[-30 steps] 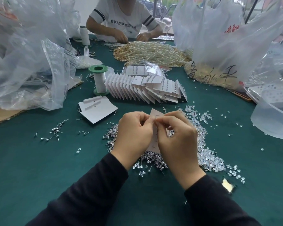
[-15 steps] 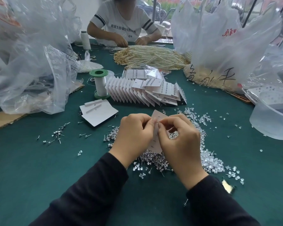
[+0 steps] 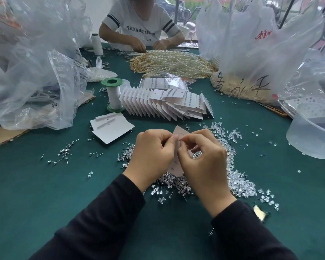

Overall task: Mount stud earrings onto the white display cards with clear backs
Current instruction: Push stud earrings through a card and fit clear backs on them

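One card (image 3: pixel 178 131) is clenched in left hand (image 3: pixel 150 152) fingers (image 3: pixel 167 139), held upright above the stud pile (image 3: pixel 176 182) so both faces stay reachable. The right hand (image 3: pixel 204 166) fingers pinch the card's upper edge, probably seating a stud or back, too small to tell. One backs heap (image 3: pixel 238 181) lies right of card, uncountable; one fanned finished row (image 3: pixel 167 104) lies beyond card.

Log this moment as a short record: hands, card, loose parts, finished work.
left hand: grips display card from its left
right hand: pinches at the card's upper part; any piece held too small to tell
stud earrings: heap beneath the hands
clear backs: heap right of the hands
finished cards: overlapping row behind
blank cards: stack behind-left
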Demonstrator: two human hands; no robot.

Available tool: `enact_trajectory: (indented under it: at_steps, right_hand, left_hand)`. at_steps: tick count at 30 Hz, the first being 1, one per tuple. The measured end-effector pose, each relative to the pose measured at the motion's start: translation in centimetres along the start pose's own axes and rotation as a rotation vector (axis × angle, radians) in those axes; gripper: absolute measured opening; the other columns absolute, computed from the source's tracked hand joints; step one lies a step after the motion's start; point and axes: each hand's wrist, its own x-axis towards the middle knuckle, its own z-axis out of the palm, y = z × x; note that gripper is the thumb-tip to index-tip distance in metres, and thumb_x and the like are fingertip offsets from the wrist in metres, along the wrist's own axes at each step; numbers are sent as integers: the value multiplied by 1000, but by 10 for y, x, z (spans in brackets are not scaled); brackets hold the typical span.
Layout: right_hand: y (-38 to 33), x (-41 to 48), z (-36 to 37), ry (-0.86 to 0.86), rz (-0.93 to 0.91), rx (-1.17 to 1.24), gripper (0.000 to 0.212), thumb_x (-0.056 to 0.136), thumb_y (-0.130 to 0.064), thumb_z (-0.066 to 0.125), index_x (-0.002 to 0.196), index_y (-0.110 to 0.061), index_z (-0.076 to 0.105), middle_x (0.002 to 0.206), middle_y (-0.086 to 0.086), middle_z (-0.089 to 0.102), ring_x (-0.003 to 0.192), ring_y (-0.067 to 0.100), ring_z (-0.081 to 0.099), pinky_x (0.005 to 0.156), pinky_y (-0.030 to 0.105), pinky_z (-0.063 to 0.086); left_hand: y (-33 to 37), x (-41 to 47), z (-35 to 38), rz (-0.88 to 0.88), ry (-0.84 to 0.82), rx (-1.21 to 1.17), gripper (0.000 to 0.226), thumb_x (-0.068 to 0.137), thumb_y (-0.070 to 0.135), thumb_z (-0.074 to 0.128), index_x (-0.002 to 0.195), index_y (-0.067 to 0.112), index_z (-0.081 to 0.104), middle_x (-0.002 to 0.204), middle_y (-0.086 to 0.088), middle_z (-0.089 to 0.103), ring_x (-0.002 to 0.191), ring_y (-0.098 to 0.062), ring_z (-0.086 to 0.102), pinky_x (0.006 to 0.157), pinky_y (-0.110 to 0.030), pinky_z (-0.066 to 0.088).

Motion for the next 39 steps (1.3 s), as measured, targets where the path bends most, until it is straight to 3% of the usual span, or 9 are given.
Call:
enact_trajectory:
  at_steps: [4,9,12,14,16,23,30,33,39]
  right_hand:
    - [-2,-1,1,20,-23,-9,8,75,1,69,71,-5,67,71,-1,57,60,5,47,59,9,40]
    - [-4,-2,0,24,-63,-5,6,76,3,68,76,-3,66,73,0,57,62,7,49,61,10,41]
    - [-5,0,-2,58,-86,21,8,77,5,67,79,-3,65,75,0,56,67,7,50,65,11,43]
    - [-5,2,-4,88,-74,59,8,78,4,65,80,-3,65,77,1,56,70,5,49,68,10,42]
    - [-4,4,-6,112,-37,102,6,80,2,63,81,-4,64,79,1,57,73,2,50,71,9,41]
    - [-1,7,-13,113,199,227,22,85,-4,61,77,-24,57,81,-11,56,76,5,57,72,16,47]
    - [-2,9,-15,85,295,300,23,86,-7,61,76,-28,57,80,-2,61,74,12,59,70,26,49]
    - [-2,8,-16,64,308,319,21,85,-7,61,76,-26,59,78,-3,62,72,6,58,69,22,49]
    - [-2,9,-17,-6,388,475,12,85,-8,62,79,-18,63,78,2,63,72,5,60,66,16,50]
  left_hand:
    - [0,-1,0,-17,-9,-9,33,86,15,58,58,-3,62,49,-20,49,46,-12,33,45,-25,26]
    - [4,4,-10,-75,-122,-94,42,88,28,56,61,-4,61,44,-10,41,41,-13,32,42,-23,29]
    - [-6,14,-30,-148,-196,-79,42,88,39,53,73,3,70,58,-11,64,52,-26,55,56,-33,49]
    - [-22,22,-46,-151,-71,163,20,87,24,59,83,11,73,63,2,64,53,-10,54,54,-8,44]
    - [-36,27,-60,-183,15,383,12,81,12,63,86,13,75,66,8,58,57,2,45,55,1,33]
    - [-55,29,-57,-335,-181,562,11,80,15,66,85,14,76,95,-3,73,95,-18,61,87,-25,45]
    - [-50,29,-56,-298,-107,499,19,79,11,59,90,14,74,93,-4,71,89,-19,59,81,-21,42]
    - [-47,28,-50,-273,-138,485,13,79,21,66,87,15,75,86,-2,69,88,-17,58,79,-22,43]
    - [-49,29,-43,-267,-183,516,16,76,8,60,77,12,75,85,-3,73,88,-20,63,79,-26,49]
